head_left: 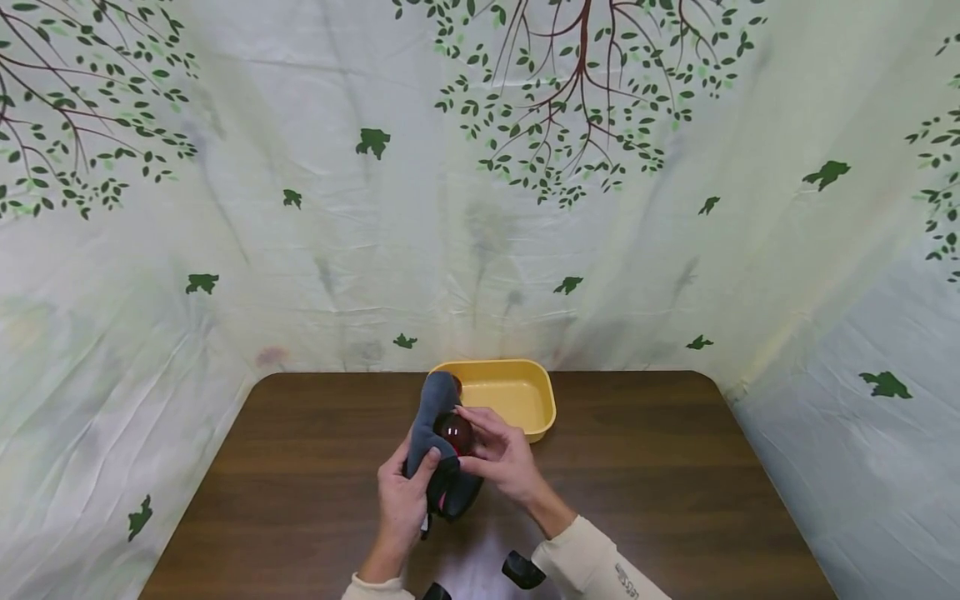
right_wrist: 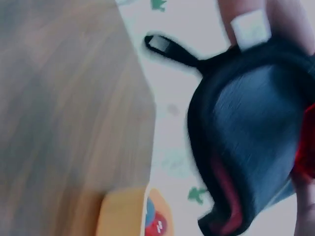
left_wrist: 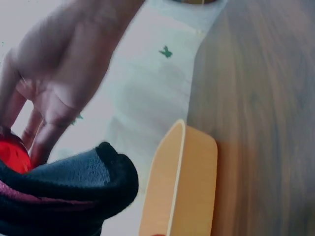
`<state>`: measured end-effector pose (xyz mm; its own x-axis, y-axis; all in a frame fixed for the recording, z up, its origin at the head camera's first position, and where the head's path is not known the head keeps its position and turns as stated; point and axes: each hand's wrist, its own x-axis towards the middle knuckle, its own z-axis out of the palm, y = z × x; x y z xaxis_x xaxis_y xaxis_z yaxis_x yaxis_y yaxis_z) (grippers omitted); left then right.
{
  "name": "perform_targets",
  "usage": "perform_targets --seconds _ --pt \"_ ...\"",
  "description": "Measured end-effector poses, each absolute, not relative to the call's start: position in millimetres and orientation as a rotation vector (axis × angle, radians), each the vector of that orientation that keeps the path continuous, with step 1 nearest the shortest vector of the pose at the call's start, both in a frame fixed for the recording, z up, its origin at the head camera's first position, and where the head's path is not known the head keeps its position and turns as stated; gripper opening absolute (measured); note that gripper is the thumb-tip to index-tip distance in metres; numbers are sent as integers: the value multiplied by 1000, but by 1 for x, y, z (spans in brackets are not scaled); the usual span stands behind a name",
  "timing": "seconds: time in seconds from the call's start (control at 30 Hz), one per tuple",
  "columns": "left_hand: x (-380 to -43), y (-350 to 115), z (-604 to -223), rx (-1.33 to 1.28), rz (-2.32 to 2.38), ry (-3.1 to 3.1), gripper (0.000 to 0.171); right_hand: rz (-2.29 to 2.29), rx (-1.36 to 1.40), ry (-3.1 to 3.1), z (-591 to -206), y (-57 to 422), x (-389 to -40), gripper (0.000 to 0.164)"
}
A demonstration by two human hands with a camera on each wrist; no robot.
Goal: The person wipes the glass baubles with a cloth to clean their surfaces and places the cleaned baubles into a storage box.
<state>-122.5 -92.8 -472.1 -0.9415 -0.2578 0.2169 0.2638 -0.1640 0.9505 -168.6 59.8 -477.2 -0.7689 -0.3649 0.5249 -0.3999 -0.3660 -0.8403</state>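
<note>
A blue-grey fabric pouch [head_left: 435, 400] with black edging and a pink stripe is held up over the table. My left hand [head_left: 402, 492] grips it, thumb laid across its front. A small black loop [right_wrist: 172, 51] and a white tag [right_wrist: 252, 29] show on its edge in the right wrist view. My right hand [head_left: 510, 458] pinches a glossy dark red ball [head_left: 456, 433] at the pouch's opening. In the left wrist view the ball [left_wrist: 14, 155] looks bright red and is partly hidden by the pouch.
Behind the hands, a yellow plastic bin [head_left: 551, 408] stands at the table's far edge. Inside it a red ball [right_wrist: 156, 225] and a blue ball [right_wrist: 149, 211] show in the right wrist view. A leaf-printed curtain [head_left: 480, 250] hangs beyond the brown wooden table [head_left: 660, 483].
</note>
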Motion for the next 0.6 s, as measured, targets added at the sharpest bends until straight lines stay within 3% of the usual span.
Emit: perform_targets --seconds 0.23,0.6 --pt "-120 -96 -468 -48 -2180 -1831 40 2064 968 -1905 -473 62 -164 53" --pt "-122 -106 -474 -392 -1807 -1916 66 2365 445 -2198 -457 57 -158 35"
